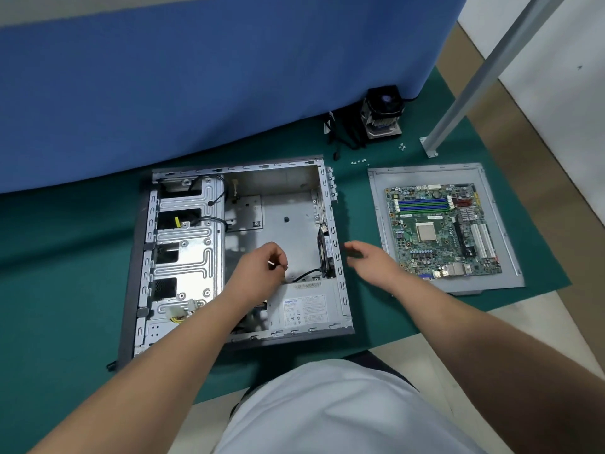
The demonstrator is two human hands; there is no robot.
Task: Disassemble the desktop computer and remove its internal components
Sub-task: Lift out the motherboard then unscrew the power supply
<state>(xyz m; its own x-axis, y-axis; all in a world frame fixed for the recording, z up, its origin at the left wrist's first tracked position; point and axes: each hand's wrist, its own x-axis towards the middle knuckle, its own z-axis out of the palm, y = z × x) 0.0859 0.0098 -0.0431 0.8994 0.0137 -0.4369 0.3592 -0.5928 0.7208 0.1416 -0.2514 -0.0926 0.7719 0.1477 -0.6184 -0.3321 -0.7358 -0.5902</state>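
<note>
The open computer case [209, 290] lies flat on the green mat. Its motherboard bay is bare metal. A black rear fan [325, 255] sits against the right wall, above the power supply [306, 311]. A black cable runs from the fan toward my left hand [262, 267]. That hand is inside the case, its curled fingers pinching a small white connector [271, 263]. My right hand [373, 260] is just outside the case wall beside the fan. It holds a short dark object [353, 252] between thumb and fingers; I cannot tell what it is.
The removed motherboard [442, 231] rests on the grey side panel [379, 204] to the right. A CPU cooler [381, 113] with black cables stands at the back by the blue partition. Several loose screws [358, 162] lie near it. A metal post [458, 99] slants up at the right.
</note>
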